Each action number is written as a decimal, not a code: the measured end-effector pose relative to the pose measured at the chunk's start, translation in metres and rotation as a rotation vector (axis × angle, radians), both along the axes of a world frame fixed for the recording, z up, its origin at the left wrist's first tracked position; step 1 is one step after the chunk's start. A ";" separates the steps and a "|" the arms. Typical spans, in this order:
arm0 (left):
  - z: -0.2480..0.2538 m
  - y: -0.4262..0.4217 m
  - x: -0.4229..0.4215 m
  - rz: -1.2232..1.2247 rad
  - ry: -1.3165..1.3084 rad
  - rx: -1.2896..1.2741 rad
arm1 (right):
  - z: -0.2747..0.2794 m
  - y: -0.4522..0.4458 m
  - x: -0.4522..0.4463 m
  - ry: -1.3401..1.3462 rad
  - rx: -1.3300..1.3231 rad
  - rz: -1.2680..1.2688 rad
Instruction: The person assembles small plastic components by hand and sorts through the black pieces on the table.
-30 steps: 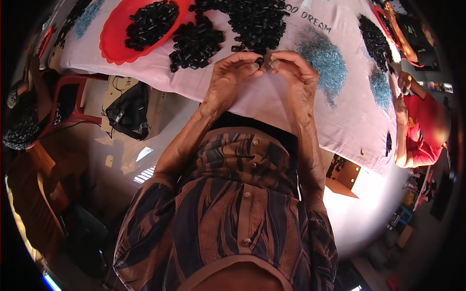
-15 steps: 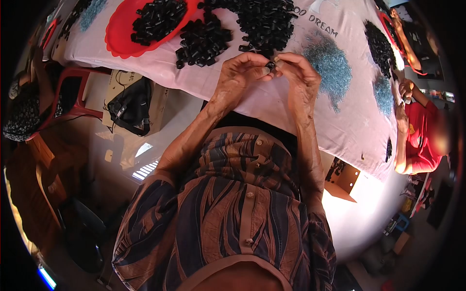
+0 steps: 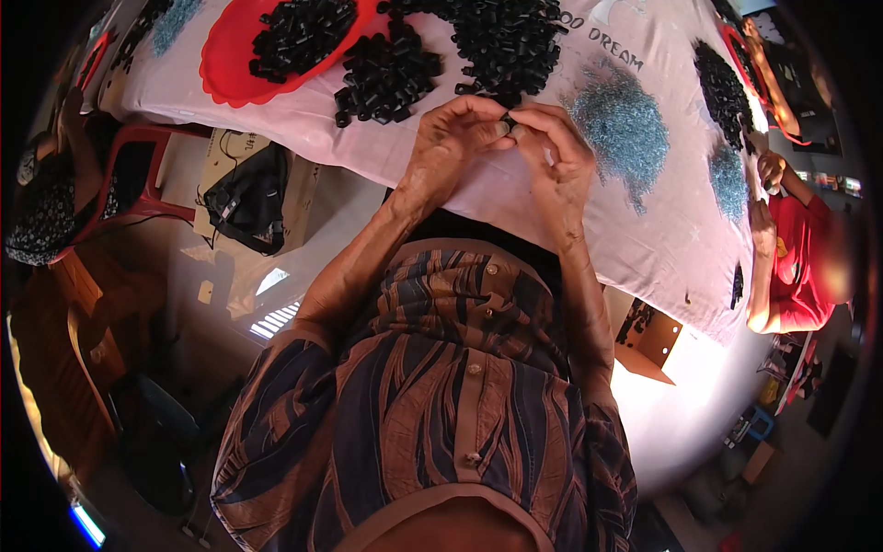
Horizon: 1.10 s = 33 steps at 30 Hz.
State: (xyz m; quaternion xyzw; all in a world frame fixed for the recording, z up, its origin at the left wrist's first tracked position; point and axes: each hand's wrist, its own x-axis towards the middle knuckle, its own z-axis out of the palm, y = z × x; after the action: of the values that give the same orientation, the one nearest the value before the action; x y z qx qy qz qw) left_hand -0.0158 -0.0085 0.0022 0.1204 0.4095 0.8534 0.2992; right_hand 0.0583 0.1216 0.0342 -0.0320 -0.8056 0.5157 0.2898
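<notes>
Cloth-covered and pale pink, the table (image 3: pixel 644 244) spreads out from the wearer's patterned shirt (image 3: pixel 428 396); an open carton (image 3: pixel 648 345) stands low by its near right corner, small dark things inside; away from the near edge, on the left, a black bag (image 3: pixel 248 198) lies on cardboard (image 3: pixel 221 152).

Both hands meet just in from the near edge, forearms angled inward; the left hand (image 3: pixel 451 143) has thumb and forefinger closed on a small black piece (image 3: pixel 507 120), while the right hand (image 3: pixel 559 152) brings its own fingertips up against it — whether these grip something separate, too small to make out, I cannot tell. Such a pinch from two sides probably keeps the piece steady and in sight.

Just beyond the fingertips, a large black heap (image 3: pixel 506 51) reaches toward the far edge; left of it sits a smaller black heap (image 3: pixel 386 78), and to the right a pile of fine bluish bits (image 3: pixel 624 133); all seem set around the hands for a short reach. Farther left, a scalloped red tray (image 3: pixel 225 74) holds more black pieces, presumably so they stay together; dark lettering (image 3: pixel 602 44) marks the cloth toward the far edge.

Along the right edge — well apart — a person in red (image 3: pixel 800 267) has hands near another bluish pile (image 3: pixel 727 179).
</notes>
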 end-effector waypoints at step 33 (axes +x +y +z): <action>0.002 -0.019 -0.013 0.316 0.035 0.088 | 0.013 0.018 -0.042 -0.167 0.584 0.093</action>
State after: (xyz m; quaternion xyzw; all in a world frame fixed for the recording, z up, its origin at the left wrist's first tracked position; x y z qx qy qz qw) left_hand -0.0287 -0.0275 0.0040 0.0823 0.3905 0.9048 0.1483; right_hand 0.0162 0.1394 0.0477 0.0473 -0.9414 0.2706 0.1955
